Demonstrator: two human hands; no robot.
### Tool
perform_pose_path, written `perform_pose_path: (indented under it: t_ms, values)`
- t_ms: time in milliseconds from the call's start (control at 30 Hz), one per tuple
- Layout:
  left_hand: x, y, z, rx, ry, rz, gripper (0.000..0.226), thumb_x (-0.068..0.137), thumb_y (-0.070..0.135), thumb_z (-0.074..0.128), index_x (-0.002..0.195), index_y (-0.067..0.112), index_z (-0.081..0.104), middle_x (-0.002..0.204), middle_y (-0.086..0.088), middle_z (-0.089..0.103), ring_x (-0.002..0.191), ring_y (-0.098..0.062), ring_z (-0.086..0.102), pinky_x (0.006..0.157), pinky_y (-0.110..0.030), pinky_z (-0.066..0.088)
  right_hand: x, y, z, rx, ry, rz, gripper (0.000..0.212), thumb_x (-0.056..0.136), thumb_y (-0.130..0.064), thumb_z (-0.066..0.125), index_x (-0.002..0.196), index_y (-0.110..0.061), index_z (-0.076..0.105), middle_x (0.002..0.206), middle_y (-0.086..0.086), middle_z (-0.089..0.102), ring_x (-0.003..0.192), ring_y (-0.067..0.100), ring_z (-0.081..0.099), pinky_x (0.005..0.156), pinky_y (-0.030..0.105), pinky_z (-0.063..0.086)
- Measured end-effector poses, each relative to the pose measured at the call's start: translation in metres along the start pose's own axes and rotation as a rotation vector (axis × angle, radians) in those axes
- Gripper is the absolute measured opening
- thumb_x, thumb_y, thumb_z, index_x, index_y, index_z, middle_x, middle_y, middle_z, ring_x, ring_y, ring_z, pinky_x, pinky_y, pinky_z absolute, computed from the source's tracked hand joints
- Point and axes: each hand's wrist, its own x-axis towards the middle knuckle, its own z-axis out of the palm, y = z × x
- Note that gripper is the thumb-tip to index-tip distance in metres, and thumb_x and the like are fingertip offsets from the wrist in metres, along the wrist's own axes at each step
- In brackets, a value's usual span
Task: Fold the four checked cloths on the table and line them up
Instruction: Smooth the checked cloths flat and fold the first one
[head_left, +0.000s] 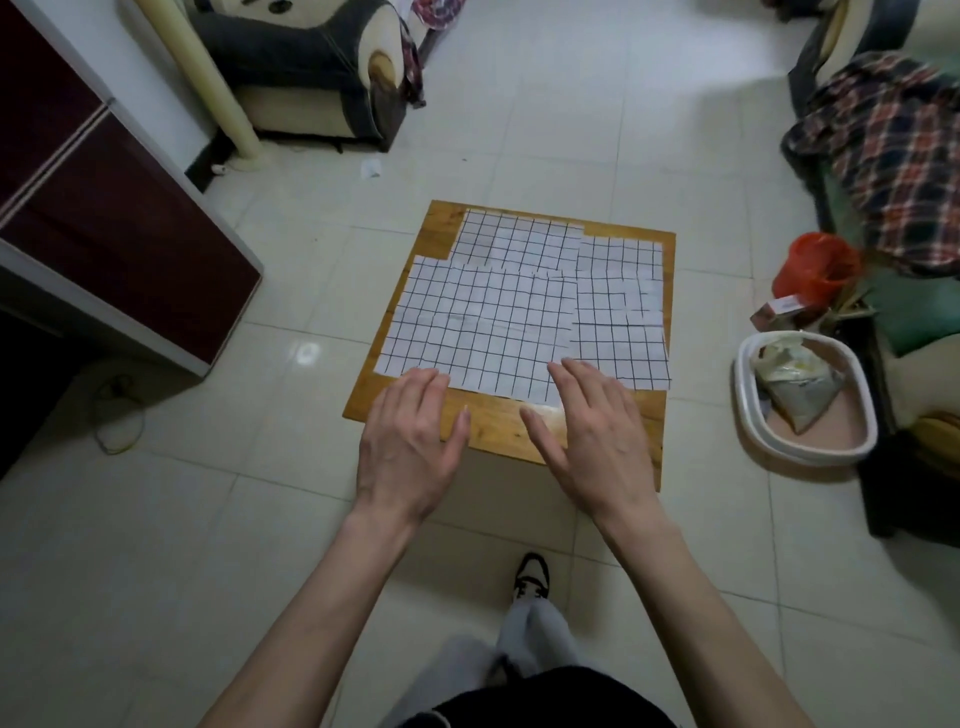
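Note:
White cloths with a black grid lie flat and overlapping on a small wooden table (506, 426). The largest cloth (483, 322) covers the near left. Another cloth (519, 239) lies at the far left, and two smaller ones sit at the far right (621, 254) and near right (618, 343). My left hand (410, 441) hovers palm down over the table's near edge, its straight fingertips at the big cloth's front hem. My right hand (587, 441) is spread flat beside it, its fingertips at the hem where the near cloths meet. Neither hand holds anything.
A dark red cabinet (104, 208) stands on the left, an armchair (311, 67) at the back. On the right are a plaid-covered seat (893, 156), a red bucket (815, 265) and a white basin (805, 400) holding a bag. My foot (532, 577) stands below the table.

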Motion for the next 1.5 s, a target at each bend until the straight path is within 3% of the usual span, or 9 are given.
perform_pose_path:
  t_ms: [333,700,833,1500]
  values:
    - [0.075,-0.053,0.022,0.029,-0.04,0.014,0.054,0.106,0.044,0.045,0.141,0.006,0.058,0.144,-0.015,0.06,0.14,-0.03,0.05,0.117,-0.049,0.042,0.076,-0.018,0.046,-0.015,-0.098,0.027,0.07,0.105,-0.063,0.034,0.154,-0.015,0.047,0.158,0.008,0.05,0.15,0.025,0.041,0.126,0.045,0.028]
    - [0.164,-0.136,0.081,-0.038,-0.079,0.116,0.057,0.104,0.043,0.042,0.144,0.005,0.057,0.147,-0.014,0.059,0.143,-0.03,0.049,0.122,-0.046,0.032,0.149,-0.045,0.107,-0.067,-0.106,0.244,0.073,0.105,-0.065,0.032,0.158,-0.016,0.04,0.162,0.007,0.045,0.154,0.024,0.035,0.128,0.045,0.024]
    - [0.191,-0.163,0.105,-0.074,-0.115,0.153,0.058,0.105,0.044,0.042,0.147,0.006,0.055,0.149,-0.014,0.057,0.145,-0.029,0.047,0.121,-0.05,0.036,0.173,-0.053,0.128,-0.076,-0.098,0.286,0.074,0.104,-0.065,0.032,0.158,-0.015,0.041,0.161,0.007,0.046,0.153,0.024,0.037,0.127,0.046,0.025]
    - [0.243,-0.213,0.288,-0.209,-0.193,0.096,0.056,0.105,0.043,0.041,0.145,0.006,0.055,0.147,-0.014,0.058,0.143,-0.029,0.049,0.117,-0.054,0.042,0.247,0.023,0.279,-0.101,-0.134,0.284,0.071,0.105,-0.06,0.038,0.159,-0.014,0.039,0.162,0.008,0.044,0.153,0.024,0.035,0.127,0.046,0.026]
